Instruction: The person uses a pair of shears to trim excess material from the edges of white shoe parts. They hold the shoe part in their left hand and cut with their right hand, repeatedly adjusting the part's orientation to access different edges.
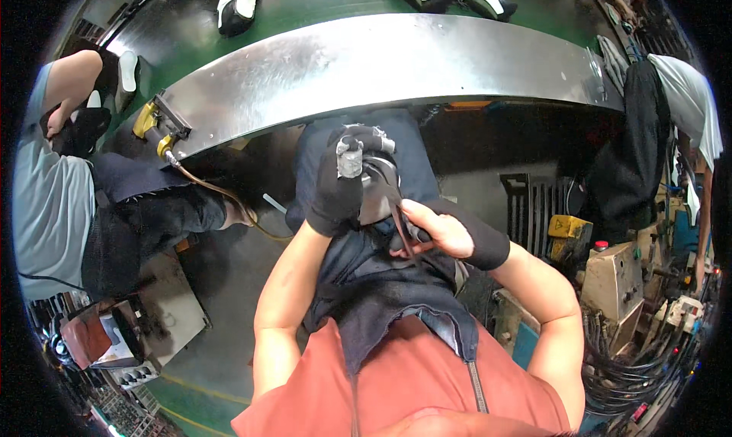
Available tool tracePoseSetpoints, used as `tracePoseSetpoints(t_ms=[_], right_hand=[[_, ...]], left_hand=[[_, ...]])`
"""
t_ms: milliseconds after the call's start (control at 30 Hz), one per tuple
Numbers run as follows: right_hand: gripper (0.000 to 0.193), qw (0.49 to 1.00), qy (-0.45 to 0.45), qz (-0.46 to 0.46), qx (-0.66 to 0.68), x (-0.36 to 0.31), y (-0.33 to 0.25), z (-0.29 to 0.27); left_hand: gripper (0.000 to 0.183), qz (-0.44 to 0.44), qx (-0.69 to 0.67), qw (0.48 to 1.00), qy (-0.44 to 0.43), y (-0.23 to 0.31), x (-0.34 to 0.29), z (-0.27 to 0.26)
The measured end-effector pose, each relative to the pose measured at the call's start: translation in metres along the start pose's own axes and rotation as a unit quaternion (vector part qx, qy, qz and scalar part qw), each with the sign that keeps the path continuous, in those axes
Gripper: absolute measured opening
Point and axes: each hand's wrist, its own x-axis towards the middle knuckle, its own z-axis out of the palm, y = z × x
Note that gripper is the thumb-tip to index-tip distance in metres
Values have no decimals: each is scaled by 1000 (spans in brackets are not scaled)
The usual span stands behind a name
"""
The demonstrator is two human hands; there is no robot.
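Over my lap, my left hand (351,166), in a dark glove with silver tape around some fingers, is closed on a shoe piece (375,202) with a pale grey inside and a dark strip along its edge. Most of that piece is hidden behind the glove and strip. Beside it, my right hand (446,232), with a dark wrist band and bare fingers, is closed at the lower end of the dark strip (399,204). A short black part shows by its fingers, too small to name.
A curved steel bench (389,59) lies ahead, with black-and-white shoes (240,6) on a green surface beyond. A yellow air tool (152,130) with a hose sits at its left end. Co-workers sit on both sides. A control box (610,281) with a red button stands right.
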Motion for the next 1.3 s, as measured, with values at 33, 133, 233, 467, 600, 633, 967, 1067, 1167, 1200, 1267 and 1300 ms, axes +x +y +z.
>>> tracePoseSetpoints(t_ms=[33,133,233,467,600,633,967,1067,1167,1200,1267,1300], right_hand=[[49,1000,21,12,6,1,-4,5],[44,996,-4,-46,-81,14,15,0],[30,854,257,-330,-309,66,57,8],[37,939,148,-201,-237,59,59,13],[45,958,-6,-240,154,78,60,10],[42,950,23,-169,262,67,47,22],[25,780,372,-409,-293,103,91,15],[24,799,279,-395,-357,81,85,16],[23,776,187,-375,-472,66,126,-16],[23,760,156,-369,-512,60,147,-23],[26,770,158,-407,-466,45,161,-23],[29,771,157,-429,-443,42,162,-26]], left_hand=[[50,-17,-27,999,9,-2,0,1],[39,-42,-121,989,78,-15,-3,5],[29,-76,-122,986,80,-28,3,14],[54,-112,-213,967,87,-39,-2,-9],[62,-90,-143,982,84,-37,5,-2],[64,-146,-177,967,110,-32,6,1],[41,-22,-98,995,16,-34,10,0],[58,38,-51,998,-13,-31,-4,-12],[68,39,-73,996,44,-13,-41,-10],[60,-16,-76,994,71,-9,-55,-4],[48,-127,-89,980,123,3,-83,8],[42,-221,-152,957,109,0,-92,6]])
